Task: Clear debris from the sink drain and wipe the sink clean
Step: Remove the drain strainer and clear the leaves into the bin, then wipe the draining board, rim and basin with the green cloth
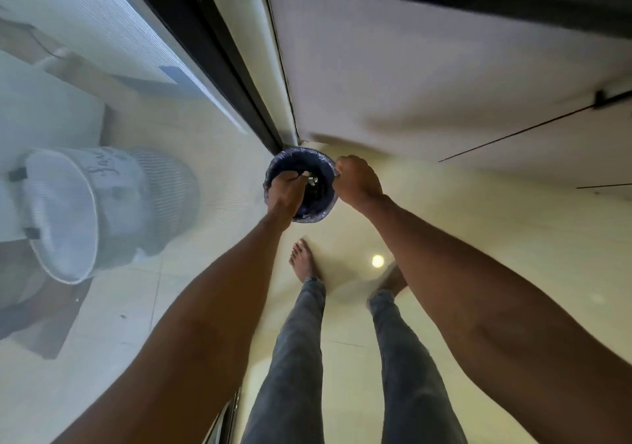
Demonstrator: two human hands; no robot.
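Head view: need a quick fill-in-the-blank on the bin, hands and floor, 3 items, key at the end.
1. Both hands reach down to a small bin lined with a ____ plastic bag.
2. The left hand pinches a small thing over the bin's ____.
3. The right hand is curled at the bin's ____.

Missing words: purple; opening; rim

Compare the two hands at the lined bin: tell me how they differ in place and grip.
The left hand reaches over the bin's mouth, fingers pinching something small above the opening; what it is cannot be told. The right hand sits at the bin's right rim, closed in a fist that seems to grip the purple liner's edge. The left covers part of the opening; the right stays outside it. Both are bare and at the bin.
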